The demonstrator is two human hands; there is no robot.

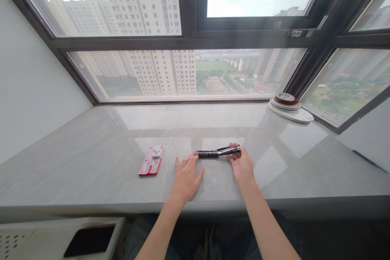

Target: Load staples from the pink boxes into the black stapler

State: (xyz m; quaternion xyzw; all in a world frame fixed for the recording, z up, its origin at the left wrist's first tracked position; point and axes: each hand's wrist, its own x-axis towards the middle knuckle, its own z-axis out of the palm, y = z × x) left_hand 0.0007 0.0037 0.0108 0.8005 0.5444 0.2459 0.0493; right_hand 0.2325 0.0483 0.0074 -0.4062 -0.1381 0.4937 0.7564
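Observation:
A black stapler (209, 154) lies on the grey stone sill, its upper part swung open to the right so that the metal inside shows. My right hand (242, 166) grips the raised right end, fingers behind it and thumb in front. Flat on the sill, my left hand (186, 178) has its fingers spread, with a fingertip touching the stapler's left end. To the left of that hand lie red-and-white packs (150, 165), which look like staple boxes, with a small white box (157, 151) on top.
A stack of round plates or coasters (285, 103) stands at the back right by the window. The sill's front edge (213, 206) runs close to my forearms. Below it at left is a pale plastic surface (36, 237) with a dark phone-like slab (89, 240).

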